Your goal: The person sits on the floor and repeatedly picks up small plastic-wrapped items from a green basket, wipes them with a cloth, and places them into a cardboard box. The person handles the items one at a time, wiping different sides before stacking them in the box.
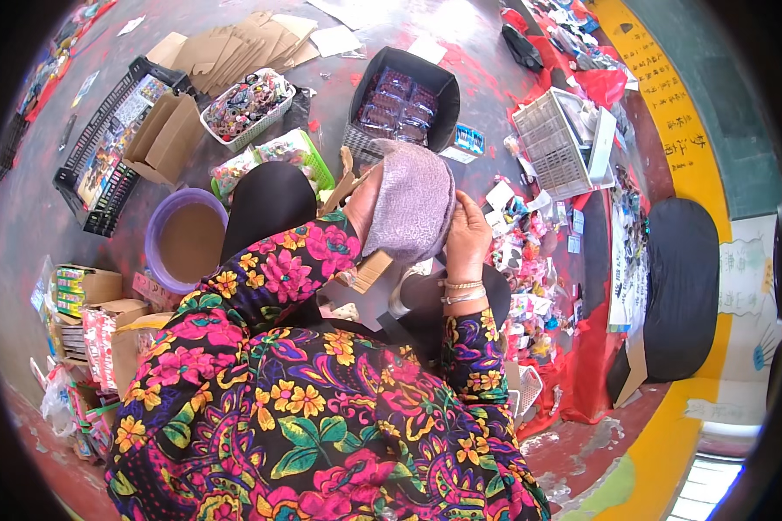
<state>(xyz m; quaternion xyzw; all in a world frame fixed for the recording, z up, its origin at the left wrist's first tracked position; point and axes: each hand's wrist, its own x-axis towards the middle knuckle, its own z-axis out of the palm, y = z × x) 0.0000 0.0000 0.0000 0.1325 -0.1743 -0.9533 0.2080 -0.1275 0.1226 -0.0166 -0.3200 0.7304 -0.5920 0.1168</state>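
A lilac-grey cloth [411, 204] is spread in front of me, above my lap. My left hand [365, 201] reaches to its left edge, and the cloth covers that hand's fingers, so their grip is hidden. At the cloth's right edge, my right hand [469, 233] is closed, pinching the rim between thumb and fingers. Below the cloth, part of a small cardboard piece [374, 271] shows. Another brown cardboard strip [341, 182] sticks up beside my left hand.
Ahead stands a black bin [450, 113] with packets inside. A purple basin [155, 252] of brown water sits left, near a white basket [256, 130] of small colourful items. Small goods [530, 260] litter the floor at right, by a tilted crate [547, 152].
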